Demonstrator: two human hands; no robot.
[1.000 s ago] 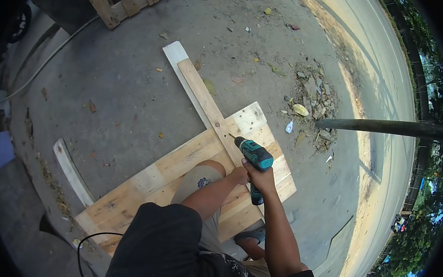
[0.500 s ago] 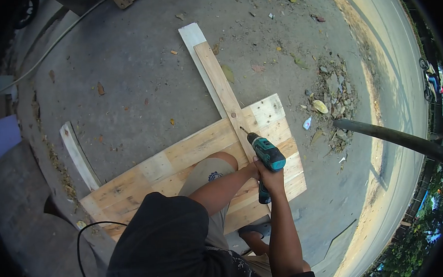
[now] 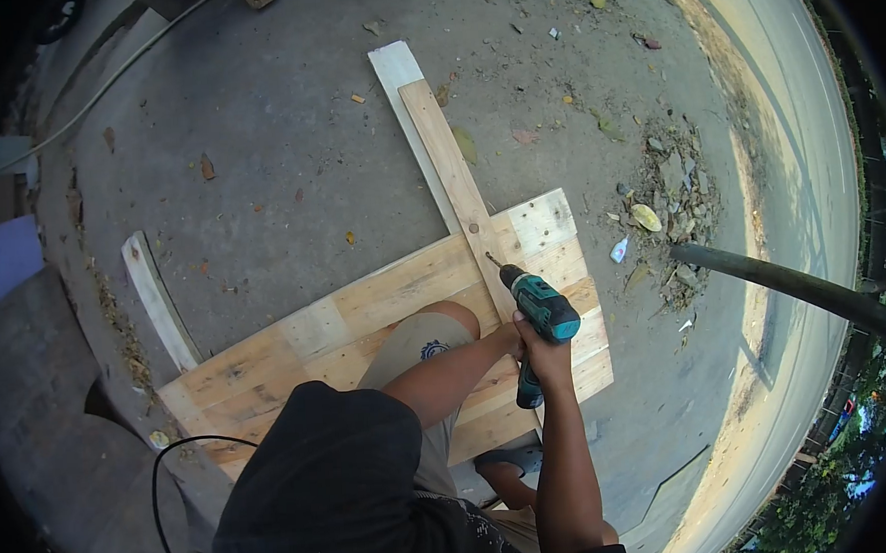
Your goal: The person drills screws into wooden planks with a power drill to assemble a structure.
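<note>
A teal and black cordless drill point(image 3: 542, 306) is gripped in my right hand point(image 3: 550, 359), its battery base hanging below the fist. The drill bit's tip meets a narrow plank point(image 3: 444, 146) that lies across a panel of joined boards point(image 3: 393, 287). My left hand point(image 3: 511, 340) is beside the drill's grip, close against my right hand and over the narrow plank. Its fingers are mostly hidden. One bent knee in beige shorts point(image 3: 417, 348) rests over the panel. A paler board point(image 3: 392, 67) sticks out from under the narrow plank at its far end.
A loose curved strip of wood point(image 3: 159, 301) lies to the left on the concrete. At the right are a heap of rubble point(image 3: 680, 179) and a dark pole point(image 3: 784, 279), with a road beyond. A black cable point(image 3: 159, 502) loops at lower left.
The view has shifted slightly, so the ground and boards sit a little further right. Both hands and the drill keep their place on the plank.
</note>
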